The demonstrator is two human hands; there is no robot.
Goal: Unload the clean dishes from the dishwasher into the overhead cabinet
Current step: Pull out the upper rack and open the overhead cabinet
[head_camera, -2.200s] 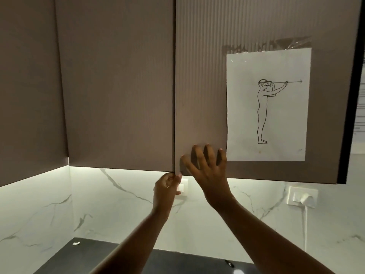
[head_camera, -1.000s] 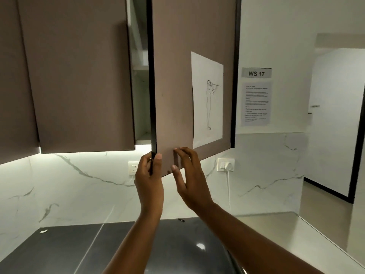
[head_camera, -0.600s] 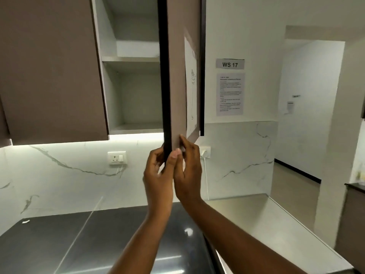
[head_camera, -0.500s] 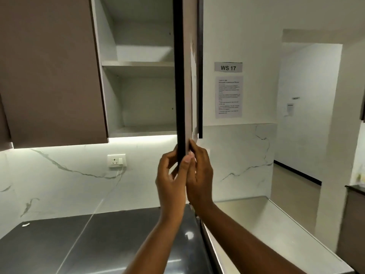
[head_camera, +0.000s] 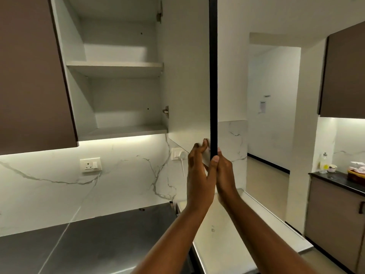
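The overhead cabinet (head_camera: 118, 95) stands open, showing two bare white shelves (head_camera: 116, 66). Its door (head_camera: 213, 76) is swung out towards me, seen edge-on as a dark vertical strip with its white inner face to the left. My left hand (head_camera: 199, 175) grips the door's bottom corner from the inner side, fingers curled on the white face. My right hand (head_camera: 224, 175) presses against the same corner from the outer side, thumb on the dark edge. No dishes or dishwasher are in view.
A shut brown cabinet door (head_camera: 29, 76) hangs to the left. Below lie a dark steel counter (head_camera: 88, 244) and a pale worktop (head_camera: 246, 234). Sockets (head_camera: 90, 165) sit on the marble backsplash. A doorway (head_camera: 272, 115) and another counter with bottles (head_camera: 324, 163) are at right.
The cabinet door has swung from shut to wide open, now past edge-on so its inner face shows. Both hands followed its bottom corner to the right. The shelves came into view.
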